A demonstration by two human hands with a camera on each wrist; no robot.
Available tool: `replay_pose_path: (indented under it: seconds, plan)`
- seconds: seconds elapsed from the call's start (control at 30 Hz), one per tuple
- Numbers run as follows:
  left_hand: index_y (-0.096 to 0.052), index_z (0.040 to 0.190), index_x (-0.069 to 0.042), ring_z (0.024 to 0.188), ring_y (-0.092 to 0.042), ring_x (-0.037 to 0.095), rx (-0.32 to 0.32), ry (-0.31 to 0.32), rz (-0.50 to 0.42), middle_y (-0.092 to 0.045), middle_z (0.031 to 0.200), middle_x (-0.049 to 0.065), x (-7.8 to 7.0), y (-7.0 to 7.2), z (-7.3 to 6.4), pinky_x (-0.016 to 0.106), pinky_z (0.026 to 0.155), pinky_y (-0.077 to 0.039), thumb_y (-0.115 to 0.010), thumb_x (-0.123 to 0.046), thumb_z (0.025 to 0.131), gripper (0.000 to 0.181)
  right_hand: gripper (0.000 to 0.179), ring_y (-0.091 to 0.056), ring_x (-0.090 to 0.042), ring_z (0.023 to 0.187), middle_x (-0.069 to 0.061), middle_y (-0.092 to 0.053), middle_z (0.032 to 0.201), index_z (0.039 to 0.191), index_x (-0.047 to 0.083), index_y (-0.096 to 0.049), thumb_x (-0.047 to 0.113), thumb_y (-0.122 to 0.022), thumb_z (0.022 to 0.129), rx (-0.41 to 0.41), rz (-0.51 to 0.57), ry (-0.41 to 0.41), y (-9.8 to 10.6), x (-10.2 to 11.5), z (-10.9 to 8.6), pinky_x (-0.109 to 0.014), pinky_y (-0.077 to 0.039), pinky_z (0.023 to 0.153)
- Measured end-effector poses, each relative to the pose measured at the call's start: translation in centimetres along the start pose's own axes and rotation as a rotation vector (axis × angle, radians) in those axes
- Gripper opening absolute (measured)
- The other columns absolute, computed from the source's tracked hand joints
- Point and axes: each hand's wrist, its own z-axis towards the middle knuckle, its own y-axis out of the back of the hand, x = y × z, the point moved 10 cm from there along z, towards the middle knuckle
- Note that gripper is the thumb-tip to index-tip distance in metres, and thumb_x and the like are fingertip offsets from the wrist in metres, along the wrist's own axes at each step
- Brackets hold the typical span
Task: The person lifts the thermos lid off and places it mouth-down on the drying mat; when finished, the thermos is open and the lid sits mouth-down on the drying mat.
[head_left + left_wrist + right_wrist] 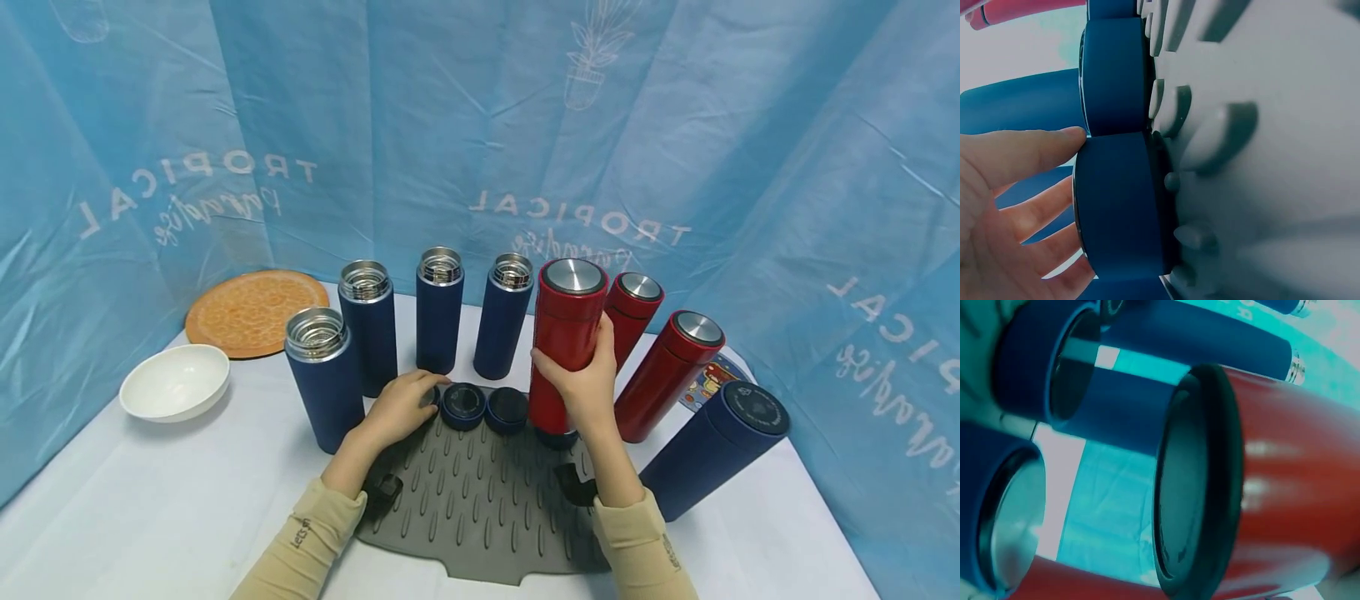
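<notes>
In the head view, my left hand (pixel 401 406) grips a dark blue lid (pixel 1122 206) at the left of a row, thumb on one side and fingers round the other. Beside it stand more lids (pixel 463 407) along the far edge of a grey ribbed mat (pixel 465 500). My right hand (pixel 588 383) holds a red thermos bottle (pixel 566 350) with a silver-topped cap, upright. Its black-rimmed base (pixel 1197 481) shows in the right wrist view, raised near the lids. Under it a lid is partly hidden. My right fingers are mostly hidden behind the bottle.
Several blue bottles (pixel 325 383) without lids stand left and behind the mat. Two other red bottles (pixel 667 375) and a capped blue bottle (pixel 712 450) are at right. A white bowl (pixel 176 383) and a round orange board (pixel 255 312) lie at left. A blue curtain (pixel 450 125) hangs behind.
</notes>
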Motion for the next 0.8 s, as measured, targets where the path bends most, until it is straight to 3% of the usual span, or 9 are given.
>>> replay_pose_path:
  seconds: [0.1, 0.23, 0.4, 0.57, 0.8]
  plan:
    - [-0.062, 0.117, -0.010, 0.106, -0.057, 0.028, -0.004, -0.002, 0.001, -0.061, 0.113, 0.010, 0.0, 0.0, 0.0, 0.045, 0.089, -0.044, -0.070, -0.005, 0.079, 0.039, 0.079, -0.050, -0.017, 0.107, -0.004, -0.052, 0.122, 0.135, 0.017, -0.037, 0.011, -0.079, 0.067, 0.053, -0.082, 0.033, -0.3, 0.0, -0.3, -0.045, -0.049, 0.082]
    - [-0.062, 0.117, -0.010, 0.105, -0.057, 0.028, -0.005, -0.008, -0.001, -0.061, 0.113, 0.010, -0.1, 0.0, -0.1, 0.046, 0.089, -0.044, -0.070, -0.006, 0.079, 0.039, 0.081, -0.055, -0.018, 0.100, -0.003, -0.058, 0.117, 0.134, 0.024, -0.040, 0.018, -0.082, 0.064, 0.140, -0.275, 0.109, -0.9, 0.4, -1.1, -0.044, -0.051, 0.078]
    - [-0.062, 0.116, -0.009, 0.104, -0.058, 0.027, -0.010, -0.015, -0.006, -0.062, 0.112, 0.010, -0.1, 0.0, -0.1, 0.046, 0.088, -0.044, -0.070, -0.005, 0.079, 0.039, 0.081, -0.057, -0.017, 0.089, -0.001, -0.062, 0.106, 0.134, 0.025, -0.044, 0.029, -0.082, 0.062, 0.277, -0.582, 0.299, -2.7, 1.1, -2.2, -0.040, -0.050, 0.073]
    - [-0.061, 0.118, -0.008, 0.107, -0.057, 0.028, -0.005, -0.010, -0.019, -0.061, 0.114, 0.011, -0.1, 0.0, -0.1, 0.048, 0.090, -0.042, -0.070, -0.006, 0.078, 0.040, 0.086, -0.059, -0.019, 0.085, -0.004, -0.064, 0.101, 0.135, 0.025, -0.045, 0.034, -0.082, 0.058, 0.375, -0.803, 0.465, -4.3, 1.3, -3.5, -0.038, -0.049, 0.072]
    - [-0.059, 0.121, -0.008, 0.107, -0.057, 0.028, -0.034, 0.012, -0.072, -0.058, 0.119, 0.011, 0.0, 0.6, 0.0, 0.046, 0.088, -0.045, -0.064, -0.010, 0.085, 0.037, 0.089, -0.059, -0.021, 0.084, -0.004, -0.064, 0.101, 0.135, 0.030, -0.043, 0.038, -0.083, 0.055, 0.435, -0.976, 0.480, -5.2, 0.4, -4.4, -0.038, -0.048, 0.073]
